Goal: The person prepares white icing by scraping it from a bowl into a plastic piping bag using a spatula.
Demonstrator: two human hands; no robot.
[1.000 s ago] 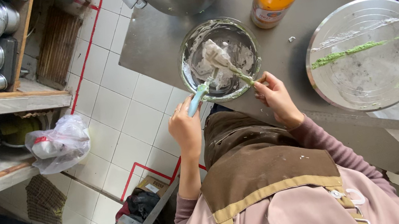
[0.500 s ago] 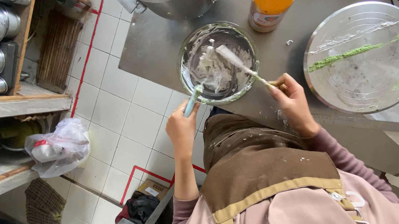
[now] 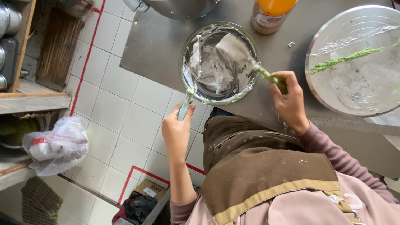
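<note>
Here, both hands work at a batter-smeared metal bowl (image 3: 219,63) at the centre of the frame.
The left hand (image 3: 177,132) grips a pale tool (image 3: 190,84) over the bowl's lower-left rim; the right hand (image 3: 288,104), just right of it, is closed round a green-handled spatula (image 3: 251,61) slanting up-left into the bowl, its blade inside.
</note>
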